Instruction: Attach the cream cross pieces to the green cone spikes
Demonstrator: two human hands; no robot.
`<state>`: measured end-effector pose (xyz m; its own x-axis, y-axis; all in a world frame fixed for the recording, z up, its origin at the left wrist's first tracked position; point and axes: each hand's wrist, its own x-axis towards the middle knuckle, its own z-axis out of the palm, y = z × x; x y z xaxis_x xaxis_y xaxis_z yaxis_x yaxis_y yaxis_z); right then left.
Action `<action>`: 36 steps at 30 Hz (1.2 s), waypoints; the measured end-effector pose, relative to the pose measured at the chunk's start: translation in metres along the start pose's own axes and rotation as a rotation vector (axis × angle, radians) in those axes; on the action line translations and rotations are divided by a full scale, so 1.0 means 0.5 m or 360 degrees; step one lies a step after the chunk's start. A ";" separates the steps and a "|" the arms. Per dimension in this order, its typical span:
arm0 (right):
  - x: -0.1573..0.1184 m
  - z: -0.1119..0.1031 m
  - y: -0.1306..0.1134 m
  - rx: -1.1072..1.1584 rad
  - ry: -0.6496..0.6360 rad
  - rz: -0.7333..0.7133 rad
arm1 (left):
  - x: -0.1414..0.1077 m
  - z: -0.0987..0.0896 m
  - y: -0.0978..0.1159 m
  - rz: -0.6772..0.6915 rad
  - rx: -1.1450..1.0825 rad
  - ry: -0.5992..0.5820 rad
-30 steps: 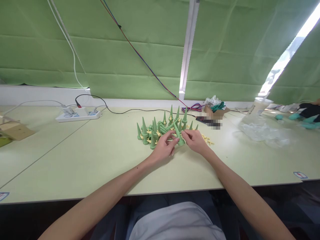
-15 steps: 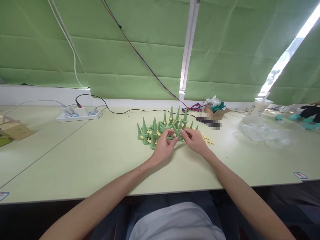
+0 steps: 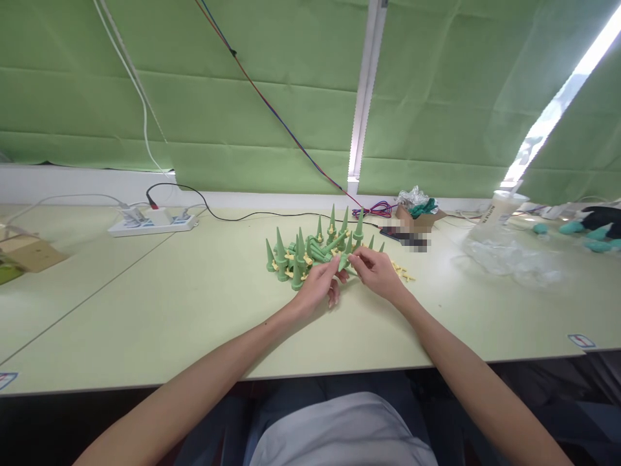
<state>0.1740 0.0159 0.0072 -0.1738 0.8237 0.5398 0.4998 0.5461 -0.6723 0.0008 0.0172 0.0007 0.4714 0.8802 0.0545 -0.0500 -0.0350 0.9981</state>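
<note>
A cluster of green plastic cones (image 3: 297, 255) stands and lies on the pale green table (image 3: 194, 310), mixed with small yellow pieces (image 3: 402, 272). My left hand (image 3: 317, 286) and my right hand (image 3: 376, 273) meet at the near edge of the cluster. Between their fingertips they hold one green cone (image 3: 342, 260), tilted with its tip toward the pile. Whether a yellow piece is pinched in the right fingers is too small to tell.
A white power strip (image 3: 152, 222) with cables lies at the back left. A cardboard piece (image 3: 29, 254) sits far left. A small box with plastic wrap (image 3: 416, 210), a clear plastic bag (image 3: 509, 252) and teal objects (image 3: 596, 233) lie to the right.
The green cone stood upright between my hands; now it is lifted slightly and tipped over toward the pile. Both hands have shifted a little farther from me.
</note>
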 end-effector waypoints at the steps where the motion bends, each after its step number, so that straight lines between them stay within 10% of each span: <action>1: 0.000 0.000 0.000 0.0004 -0.0004 -0.0001 | 0.000 -0.001 -0.001 0.0003 0.0002 -0.0003; 36: 0.001 -0.003 -0.003 -0.0096 -0.0072 0.0000 | -0.015 0.002 0.005 0.0362 0.0632 0.0187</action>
<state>0.1745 0.0155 0.0093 -0.2112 0.8305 0.5155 0.5496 0.5370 -0.6400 -0.0020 0.0101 0.0027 0.3835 0.8761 0.2922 0.2113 -0.3912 0.8957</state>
